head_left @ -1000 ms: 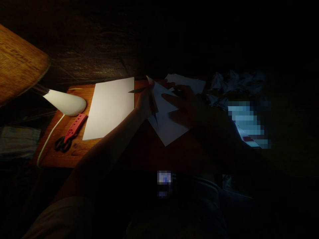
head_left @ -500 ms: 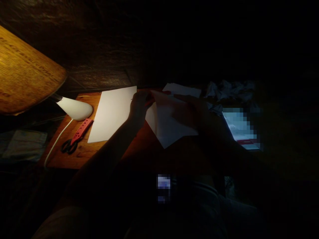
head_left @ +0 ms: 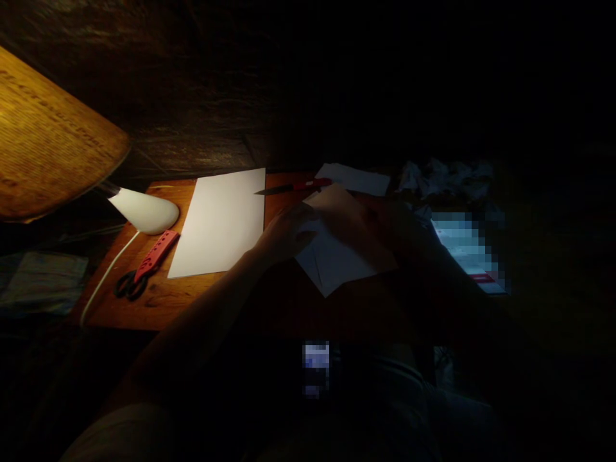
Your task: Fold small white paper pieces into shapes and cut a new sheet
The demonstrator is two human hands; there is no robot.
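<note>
My left hand (head_left: 289, 232) rests on the left edge of a folded white paper (head_left: 337, 263) in the middle of the lamp-lit wooden table (head_left: 158, 301), fingers bent together on the edge. My right hand (head_left: 399, 224) lies on the paper's right side in deep shadow, and its fingers cannot be made out. A red-handled knife (head_left: 293, 188) lies flat on the table just beyond the paper, with neither hand touching it.
A flat white sheet (head_left: 219, 221) lies left of my hands. Scissors with a red sheath (head_left: 144, 264) and a white lamp base (head_left: 144, 213) with its cord sit at the left, under a wooden shade (head_left: 48, 160). More paper (head_left: 353, 178) and crumpled scraps (head_left: 447, 176) lie behind.
My left hand held the knife to the raised paper, then laid it down beyond the paper. The paper now lies lower on the table with both hands on it.
</note>
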